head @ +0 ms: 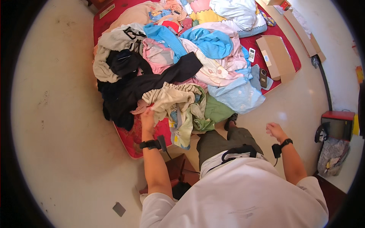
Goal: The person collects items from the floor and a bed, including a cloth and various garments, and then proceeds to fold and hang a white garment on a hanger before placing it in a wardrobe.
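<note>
A large heap of clothes and bedding lies on a red mattress (134, 142). My left hand (147, 115) is at the heap's near left edge, its fingers at a cream garment with dark stripes (176, 95); its grip is too small to make out. Black trousers (137, 88) stretch across the heap just beyond that hand. Right of the cream garment lies green cloth (218, 109), with light blue cloth (242, 95) past it. My right hand (275, 130) hangs over the floor, right of my legs, touching no cloth, fingers partly curled.
An open cardboard box (275, 57), a smartphone (263, 78) and a white device (251, 55) lie on the mattress's right side. A red-topped cabinet (338, 125) and a filled plastic bag (333, 156) stand at the right. A chair (182, 168) is below the mattress edge.
</note>
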